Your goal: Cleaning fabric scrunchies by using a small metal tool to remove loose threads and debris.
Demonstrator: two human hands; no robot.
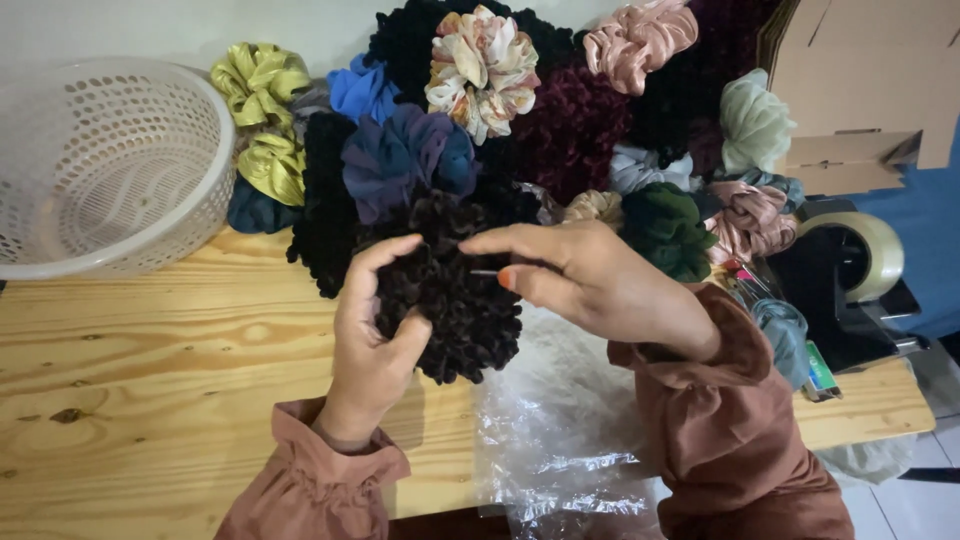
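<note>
At mid-frame both hands work on a dark brown scrunchie (450, 290) above the bench (150, 350), the left hand (370, 340) closed around its edge, the right hand (590, 275) pinching a small pin-like piece (484, 272) against it, clear plastic bags (560, 430) just below.

One basket (150, 230), one tape dispenser (850, 270)

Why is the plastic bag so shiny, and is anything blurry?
In the head view, room light glares white off the crinkled clear plastic bag; the left hand casts a soft shadow on the wooden table; the dark brown scrunchie looks sharp, edges slightly bent.
</note>
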